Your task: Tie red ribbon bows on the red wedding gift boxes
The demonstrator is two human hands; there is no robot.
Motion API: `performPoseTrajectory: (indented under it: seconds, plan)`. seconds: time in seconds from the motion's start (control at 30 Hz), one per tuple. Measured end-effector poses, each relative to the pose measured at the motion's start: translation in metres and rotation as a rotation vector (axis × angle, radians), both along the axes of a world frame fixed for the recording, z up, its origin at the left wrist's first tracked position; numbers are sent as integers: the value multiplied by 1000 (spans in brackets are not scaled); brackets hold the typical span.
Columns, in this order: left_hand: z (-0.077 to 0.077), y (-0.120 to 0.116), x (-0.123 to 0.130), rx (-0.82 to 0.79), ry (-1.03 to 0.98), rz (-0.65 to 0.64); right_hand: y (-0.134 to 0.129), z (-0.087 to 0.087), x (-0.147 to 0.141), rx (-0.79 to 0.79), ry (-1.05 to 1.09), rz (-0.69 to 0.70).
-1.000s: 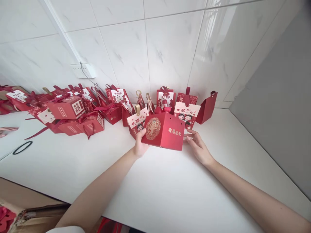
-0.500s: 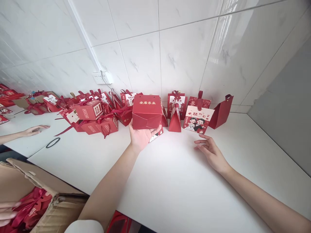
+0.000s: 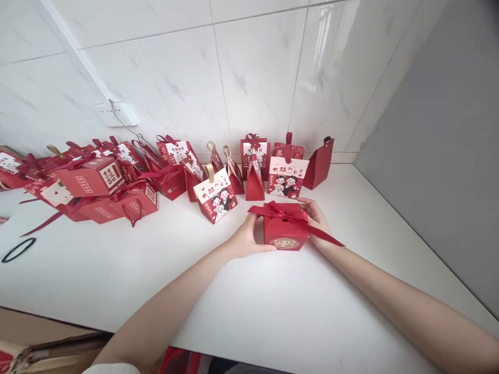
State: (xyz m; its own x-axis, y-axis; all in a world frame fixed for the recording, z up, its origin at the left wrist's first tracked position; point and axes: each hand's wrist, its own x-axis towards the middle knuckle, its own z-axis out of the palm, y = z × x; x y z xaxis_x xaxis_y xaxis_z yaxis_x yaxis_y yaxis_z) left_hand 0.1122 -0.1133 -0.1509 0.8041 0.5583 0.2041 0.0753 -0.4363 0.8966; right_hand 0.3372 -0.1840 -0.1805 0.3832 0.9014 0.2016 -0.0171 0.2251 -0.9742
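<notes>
Half-curled left hand (image 3: 245, 240) and right hand (image 3: 318, 221) cup a red cardboard gift box (image 3: 284, 234) on a white tabletop (image 3: 265, 301); its glossy red ribbon (image 3: 294, 214), trailing over the right wrist, could snag and tip it. Pushed back, it could topple the red-and-cream card bag (image 3: 286, 179) close behind; open room lies toward the front edge.

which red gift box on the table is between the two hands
The box with the ribbon bow and gold emblem, left hand on one side, right hand on the other. The other gift boxes sit farther back or off to the left.
</notes>
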Motion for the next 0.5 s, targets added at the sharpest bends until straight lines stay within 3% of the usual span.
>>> performPoseTrajectory:
  seconds: [0.13,0.27,0.33,0.4,0.5]
  plan:
    - [-8,10,-2,41,54,114,4,0,1,-6,-8,-51]
    - [-22,25,-4,-53,-15,417,2,5,1,-41,29,18]
    - [-24,30,-6,-89,-28,487,0,7,1,-45,35,31]
    - [-21,31,-9,-87,-16,362,-1,8,0,-52,32,35]
    - [-7,26,-13,27,63,59,-1,9,0,-71,46,96]
